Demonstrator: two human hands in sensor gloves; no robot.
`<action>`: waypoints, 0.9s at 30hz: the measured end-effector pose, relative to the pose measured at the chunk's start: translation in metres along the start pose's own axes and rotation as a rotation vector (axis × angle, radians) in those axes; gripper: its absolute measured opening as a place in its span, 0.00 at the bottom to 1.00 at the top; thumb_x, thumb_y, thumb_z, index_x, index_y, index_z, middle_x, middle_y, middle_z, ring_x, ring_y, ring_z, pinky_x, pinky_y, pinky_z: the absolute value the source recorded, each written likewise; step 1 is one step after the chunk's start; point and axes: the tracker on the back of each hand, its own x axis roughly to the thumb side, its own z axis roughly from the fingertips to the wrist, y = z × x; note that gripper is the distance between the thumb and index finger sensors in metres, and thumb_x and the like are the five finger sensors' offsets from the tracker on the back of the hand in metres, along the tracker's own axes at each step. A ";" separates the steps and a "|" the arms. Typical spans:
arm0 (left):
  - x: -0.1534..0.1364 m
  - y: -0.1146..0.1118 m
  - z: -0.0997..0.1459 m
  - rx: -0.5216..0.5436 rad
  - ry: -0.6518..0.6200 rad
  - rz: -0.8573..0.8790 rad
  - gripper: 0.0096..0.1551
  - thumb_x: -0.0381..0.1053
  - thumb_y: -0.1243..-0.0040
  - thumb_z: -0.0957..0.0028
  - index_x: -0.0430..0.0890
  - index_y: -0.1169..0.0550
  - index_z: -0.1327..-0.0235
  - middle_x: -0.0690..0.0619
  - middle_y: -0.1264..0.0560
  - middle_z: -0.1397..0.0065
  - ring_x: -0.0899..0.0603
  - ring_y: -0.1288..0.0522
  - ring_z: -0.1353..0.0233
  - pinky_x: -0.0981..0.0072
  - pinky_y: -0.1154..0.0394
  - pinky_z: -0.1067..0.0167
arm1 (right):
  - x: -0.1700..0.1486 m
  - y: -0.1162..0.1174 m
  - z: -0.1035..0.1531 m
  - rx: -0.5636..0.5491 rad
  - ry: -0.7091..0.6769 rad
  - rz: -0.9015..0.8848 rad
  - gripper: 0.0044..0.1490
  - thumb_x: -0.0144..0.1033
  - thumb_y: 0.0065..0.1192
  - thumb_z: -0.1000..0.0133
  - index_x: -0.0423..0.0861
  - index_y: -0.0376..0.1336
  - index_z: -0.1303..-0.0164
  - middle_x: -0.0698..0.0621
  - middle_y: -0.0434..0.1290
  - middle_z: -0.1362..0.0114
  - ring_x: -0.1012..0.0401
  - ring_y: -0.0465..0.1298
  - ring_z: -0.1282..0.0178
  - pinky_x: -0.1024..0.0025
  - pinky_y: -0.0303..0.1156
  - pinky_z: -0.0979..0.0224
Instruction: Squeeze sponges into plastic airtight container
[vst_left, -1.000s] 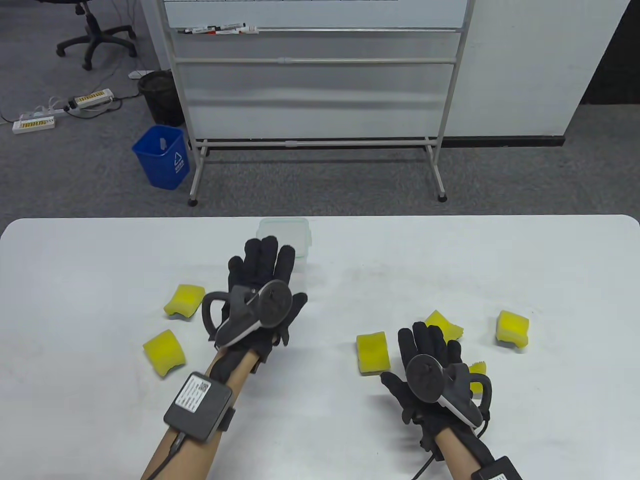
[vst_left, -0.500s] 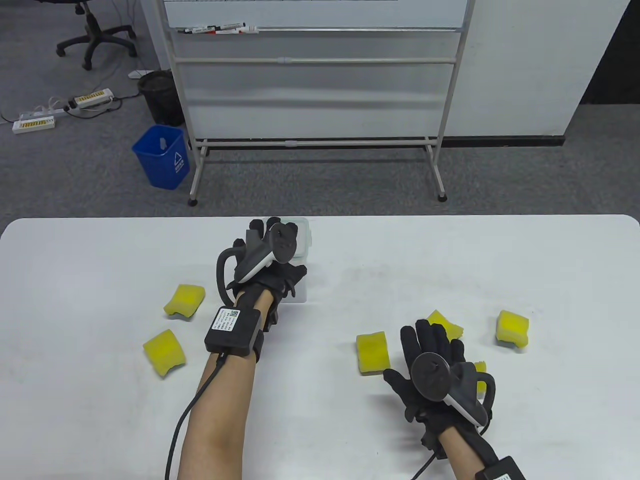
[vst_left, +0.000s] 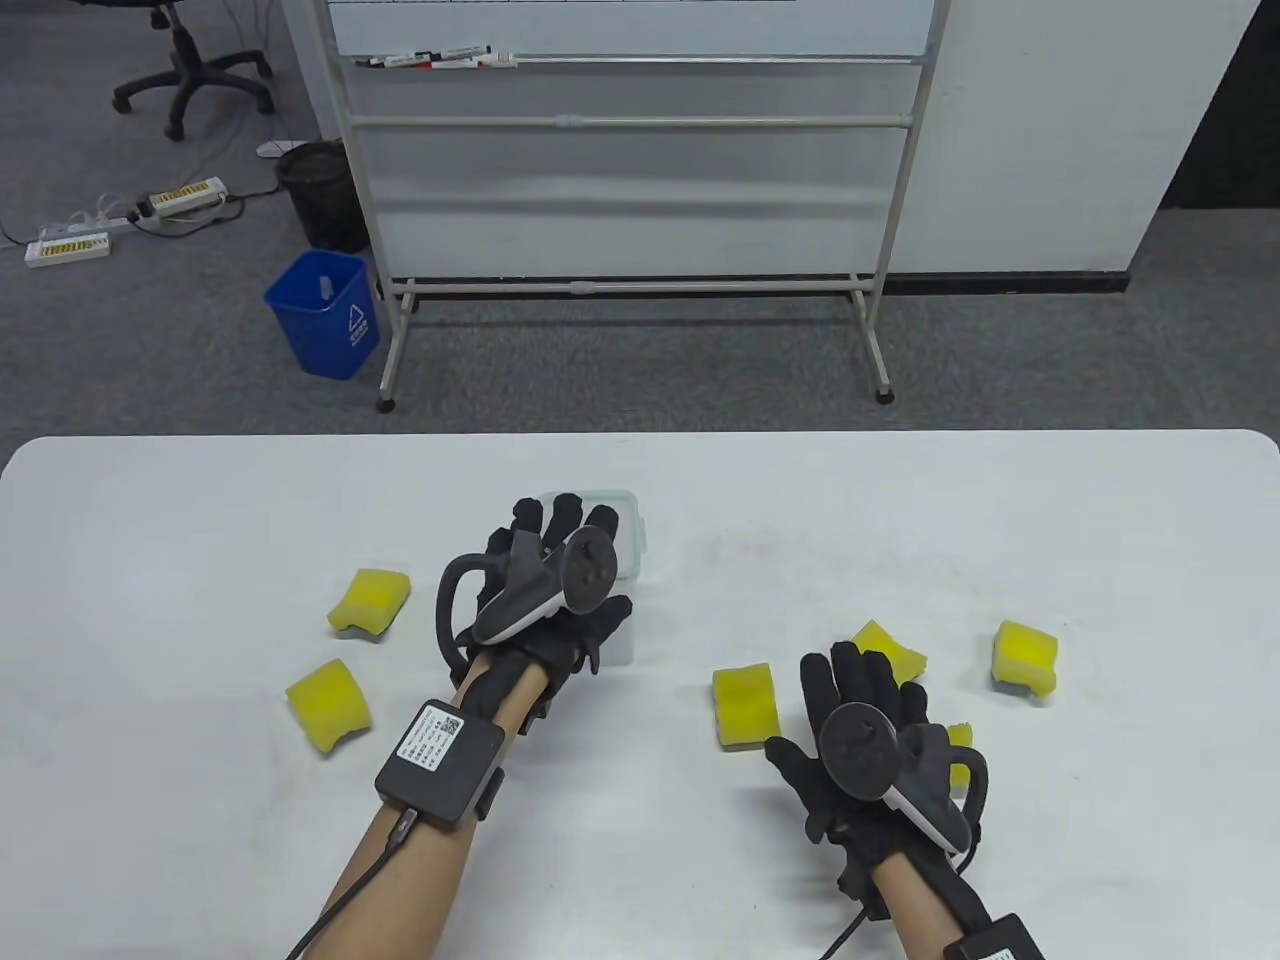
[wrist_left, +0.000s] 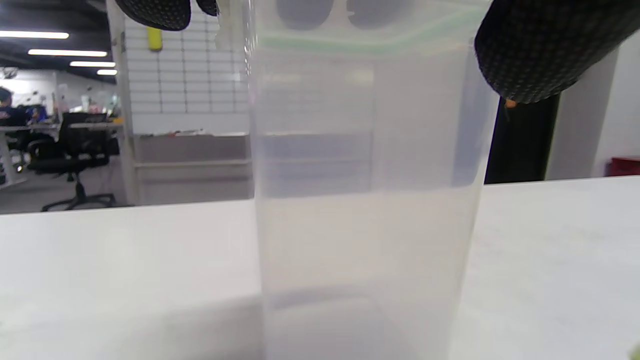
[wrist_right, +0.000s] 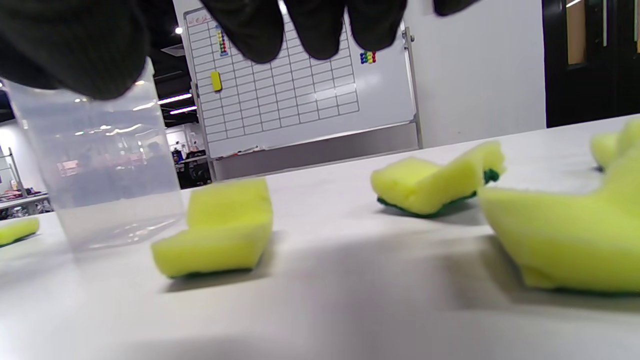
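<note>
Whiteboard (vst_left: 640, 140), blue bin (vst_left: 324, 313), grey carpet (vst_left: 1000, 350)

Left hand (vst_left: 545, 600): forearm reaching forward, palm down, tracker on back tilted up. Fingers (vst_left: 560, 515) curled over top of container (vst_left: 628, 560), thumb (wrist_left: 545, 47) pressed on its near wall; grip closed around it. Right hand (vst_left: 860, 740): held lower and nearer, palm down, fingers (vst_left: 845, 675) extended and spread, grip slack, holding nothing. Wrist units strapped on both forearms.
</note>
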 end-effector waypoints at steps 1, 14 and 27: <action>0.002 0.000 0.004 0.018 -0.017 -0.003 0.52 0.73 0.41 0.54 0.59 0.46 0.20 0.50 0.50 0.14 0.31 0.52 0.19 0.33 0.42 0.23 | 0.001 0.000 0.000 -0.001 0.001 0.000 0.57 0.69 0.60 0.52 0.54 0.47 0.16 0.47 0.49 0.10 0.45 0.49 0.10 0.39 0.45 0.18; 0.040 0.005 0.062 0.040 -0.162 -0.029 0.51 0.74 0.42 0.54 0.57 0.44 0.19 0.48 0.48 0.16 0.29 0.50 0.22 0.36 0.40 0.24 | 0.005 -0.007 0.004 -0.040 0.020 -0.034 0.57 0.69 0.60 0.52 0.54 0.48 0.17 0.47 0.51 0.11 0.45 0.51 0.11 0.39 0.46 0.18; 0.050 0.018 0.082 -0.044 -0.246 0.000 0.49 0.74 0.45 0.52 0.58 0.44 0.19 0.48 0.48 0.15 0.30 0.49 0.22 0.36 0.39 0.24 | 0.025 -0.047 0.002 -0.122 0.051 -0.143 0.51 0.67 0.60 0.50 0.51 0.59 0.19 0.45 0.62 0.14 0.45 0.66 0.17 0.42 0.60 0.21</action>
